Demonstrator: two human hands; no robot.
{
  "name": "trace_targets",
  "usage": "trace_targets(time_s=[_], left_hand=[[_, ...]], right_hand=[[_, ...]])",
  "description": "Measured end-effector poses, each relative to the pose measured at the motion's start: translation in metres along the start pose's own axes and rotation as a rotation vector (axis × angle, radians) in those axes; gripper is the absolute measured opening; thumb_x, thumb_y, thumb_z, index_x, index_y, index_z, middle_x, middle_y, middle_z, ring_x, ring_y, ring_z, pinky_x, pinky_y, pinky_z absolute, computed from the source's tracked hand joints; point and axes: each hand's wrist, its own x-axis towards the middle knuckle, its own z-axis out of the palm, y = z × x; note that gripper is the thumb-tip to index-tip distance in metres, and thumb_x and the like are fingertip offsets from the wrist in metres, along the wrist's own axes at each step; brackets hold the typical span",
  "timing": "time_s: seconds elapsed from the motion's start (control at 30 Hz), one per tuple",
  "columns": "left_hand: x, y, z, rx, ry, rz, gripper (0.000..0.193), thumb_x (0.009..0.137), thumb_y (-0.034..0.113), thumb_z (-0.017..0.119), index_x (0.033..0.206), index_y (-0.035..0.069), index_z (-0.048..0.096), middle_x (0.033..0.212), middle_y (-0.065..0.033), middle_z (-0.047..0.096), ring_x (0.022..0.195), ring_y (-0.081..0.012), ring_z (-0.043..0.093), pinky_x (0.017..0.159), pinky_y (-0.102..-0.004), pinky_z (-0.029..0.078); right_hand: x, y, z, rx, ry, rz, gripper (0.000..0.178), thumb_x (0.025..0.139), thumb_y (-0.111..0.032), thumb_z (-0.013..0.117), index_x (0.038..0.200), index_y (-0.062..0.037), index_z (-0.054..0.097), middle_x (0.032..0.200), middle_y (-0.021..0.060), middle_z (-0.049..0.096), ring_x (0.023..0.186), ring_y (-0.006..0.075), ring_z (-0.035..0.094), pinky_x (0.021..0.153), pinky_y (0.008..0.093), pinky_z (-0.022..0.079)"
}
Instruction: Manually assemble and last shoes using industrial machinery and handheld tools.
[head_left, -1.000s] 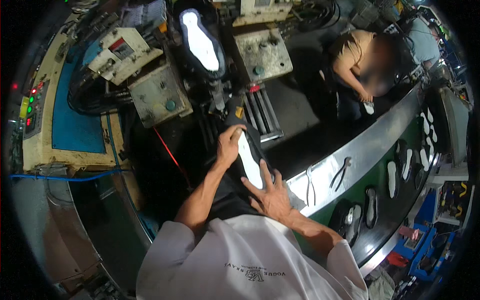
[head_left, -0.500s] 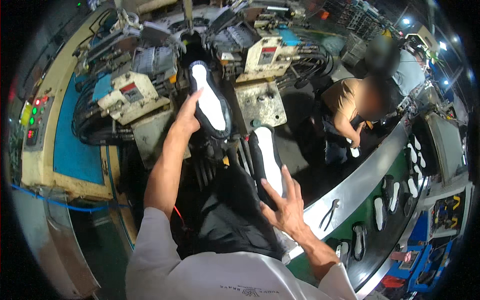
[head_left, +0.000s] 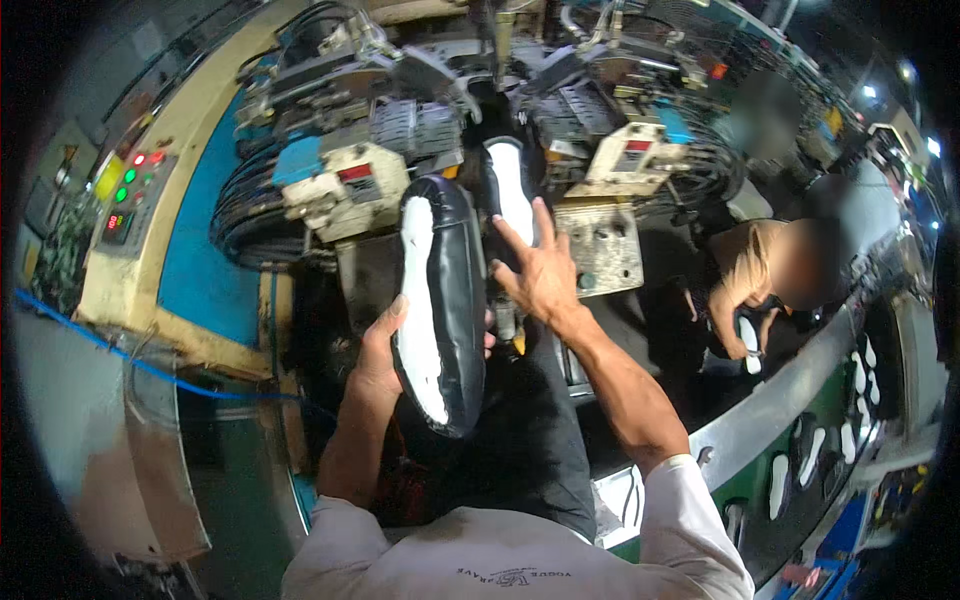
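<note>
The left hand (head_left: 378, 352) is clamped around 1 black shoe upper (head_left: 459, 300), white underside showing, right before the shoe-making machine (head_left: 603, 243)! The right hand (head_left: 545, 277), fingers spread apart, lies on a 2nd shoe (head_left: 510, 178) between 2 cream machine blocks (head_left: 366, 195).

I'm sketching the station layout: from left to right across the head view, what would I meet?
Control panel, blue panel, black shoe in the left hand, right hand, co-worker in tan.
</note>
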Motion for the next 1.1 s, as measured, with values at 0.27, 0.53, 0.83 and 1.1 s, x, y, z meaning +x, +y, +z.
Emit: trace_targets(time_s=[0.27, 0.53, 0.83, 1.1], left_hand=[[-0.033, -0.027, -0.001, -0.234, -0.129, -0.013, 0.108, 0.102, 0.082, 0.047, 0.170, -0.001, 0.031, 0.150, -0.0404, 0.057, 0.128, -0.0554, 0.067, 0.107, -0.0662, 0.058], [-0.035, -0.050, -0.006, -0.276, 0.001, -0.039, 0.109, 0.104, 0.081, 0.037, 0.163, -0.011, 0.035, 0.138, -0.0439, 0.061, 0.113, -0.0527, 0.074, 0.095, -0.0608, 0.065], [-0.029, -0.048, -0.020, -0.128, 0.079, -0.046, 0.098, 0.105, 0.070, 0.051, 0.166, -0.005, 0.034, 0.137, -0.0355, 0.066, 0.115, -0.0501, 0.075, 0.102, -0.0595, 0.062], [-0.004, -0.047, -0.006, 0.333, 0.428, -0.001, 0.103, 0.094, 0.065, 0.070, 0.158, -0.010, 0.042, 0.131, -0.0316, 0.070, 0.108, -0.0440, 0.078, 0.093, -0.0540, 0.068]], right_hand=[[-0.006, 0.000, 0.027, -0.145, 0.232, -0.242, 0.080, 0.092, -0.031, 0.080, 0.166, -0.0248, 0.051, 0.174, 0.0290, 0.030, 0.154, 0.0573, 0.036, 0.128, 0.0627, 0.034], [-0.002, -0.008, 0.038, -0.188, 0.238, -0.311, 0.069, 0.097, -0.005, 0.056, 0.165, -0.0077, 0.048, 0.169, 0.0285, 0.042, 0.160, 0.0460, 0.037, 0.133, 0.0543, 0.029], [0.119, 0.016, 0.059, -0.297, 0.319, -0.358, 0.058, 0.101, -0.018, 0.059, 0.157, -0.0039, 0.057, 0.162, 0.0312, 0.052, 0.154, 0.0455, 0.047, 0.132, 0.0528, 0.032], [0.164, 0.010, 0.056, -0.277, 0.463, -0.393, 0.051, 0.099, -0.015, 0.059, 0.148, -0.0033, 0.064, 0.149, 0.0300, 0.062, 0.144, 0.0435, 0.055, 0.126, 0.0522, 0.039]])
